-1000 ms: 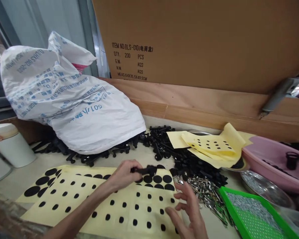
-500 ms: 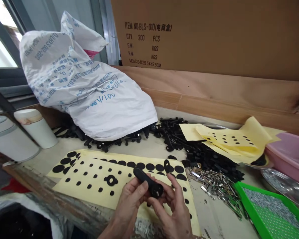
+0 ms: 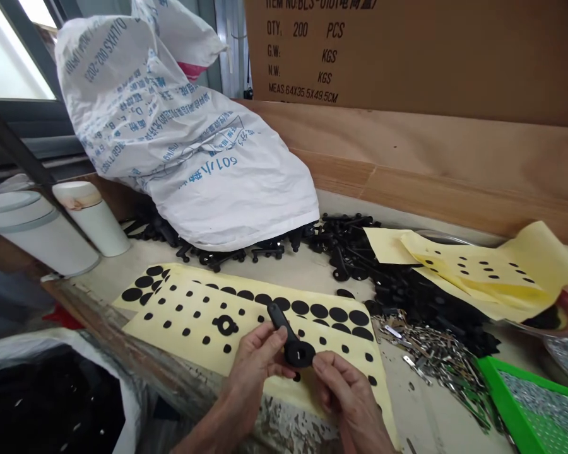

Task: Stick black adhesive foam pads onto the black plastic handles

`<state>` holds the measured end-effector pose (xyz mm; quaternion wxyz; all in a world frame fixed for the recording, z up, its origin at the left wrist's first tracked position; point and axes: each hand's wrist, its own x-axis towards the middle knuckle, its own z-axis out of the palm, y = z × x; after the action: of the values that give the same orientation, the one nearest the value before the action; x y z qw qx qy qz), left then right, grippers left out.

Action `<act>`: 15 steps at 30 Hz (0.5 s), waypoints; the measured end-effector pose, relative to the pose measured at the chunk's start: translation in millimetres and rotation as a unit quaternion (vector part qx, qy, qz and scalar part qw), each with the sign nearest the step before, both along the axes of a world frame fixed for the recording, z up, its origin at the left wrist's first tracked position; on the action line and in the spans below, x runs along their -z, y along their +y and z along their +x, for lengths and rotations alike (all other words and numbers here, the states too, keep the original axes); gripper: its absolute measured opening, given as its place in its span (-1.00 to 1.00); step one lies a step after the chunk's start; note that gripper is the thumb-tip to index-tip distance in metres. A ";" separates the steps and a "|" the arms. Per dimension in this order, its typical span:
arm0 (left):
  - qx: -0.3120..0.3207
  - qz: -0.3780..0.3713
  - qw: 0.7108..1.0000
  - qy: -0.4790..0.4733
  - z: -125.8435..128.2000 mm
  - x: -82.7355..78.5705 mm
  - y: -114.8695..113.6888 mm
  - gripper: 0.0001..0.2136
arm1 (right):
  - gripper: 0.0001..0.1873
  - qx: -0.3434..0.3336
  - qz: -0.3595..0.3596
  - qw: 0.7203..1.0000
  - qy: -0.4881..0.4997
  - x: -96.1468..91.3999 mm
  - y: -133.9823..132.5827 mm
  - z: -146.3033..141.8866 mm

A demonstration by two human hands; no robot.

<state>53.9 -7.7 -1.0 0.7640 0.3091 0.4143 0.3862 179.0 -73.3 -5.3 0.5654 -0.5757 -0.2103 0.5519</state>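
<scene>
My left hand (image 3: 254, 366) pinches a black plastic lever-shaped part (image 3: 288, 337) by its stem, above a yellow backing sheet (image 3: 199, 315) dotted with black round stickers. My right hand (image 3: 348, 397) is closed, its fingertips at the round end of the same part; whether a sticker sits under them I cannot make out. One black ring-shaped piece (image 3: 226, 325) lies on the sheet to the left of my hands.
A printed white sack (image 3: 180, 139) lies over a heap of black parts (image 3: 360, 252). Used yellow sheets (image 3: 483, 271) lie at the right, metal clips (image 3: 430, 356) and a green tray (image 3: 530, 403) beside them. White containers (image 3: 42, 227) stand left; a cardboard box (image 3: 430, 57) behind.
My left hand lifted the black part off the sheet and drew it toward me; my right hand came up to its round end. The view shifted down and left.
</scene>
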 end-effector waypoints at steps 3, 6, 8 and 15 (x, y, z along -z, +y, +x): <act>-0.001 0.003 1.000 0.002 0.6 -0.3 0.5 -0.70 | -0.57 0.000 -0.014 1.000 -0.001 0.1 0.3 -2.0; -0.005 0.009 1.000 0.001 0.6 0.9 0.7 -0.70 | -0.56 0.010 -0.021 1.000 0.000 0.0 0.0 -1.9; -0.012 0.010 1.000 -0.004 0.7 2.3 0.4 -0.71 | -0.56 0.012 -0.024 1.000 -0.003 0.5 -0.3 -2.2; -0.018 0.013 1.000 -0.006 0.3 3.8 -2.1 -0.74 | -0.58 0.014 -0.022 1.000 -0.002 2.1 -1.3 -3.4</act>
<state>54.2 -9.8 -4.8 0.7552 0.3089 0.4103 0.4074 175.6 -74.6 -7.3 0.5596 -0.5921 -0.1909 0.5475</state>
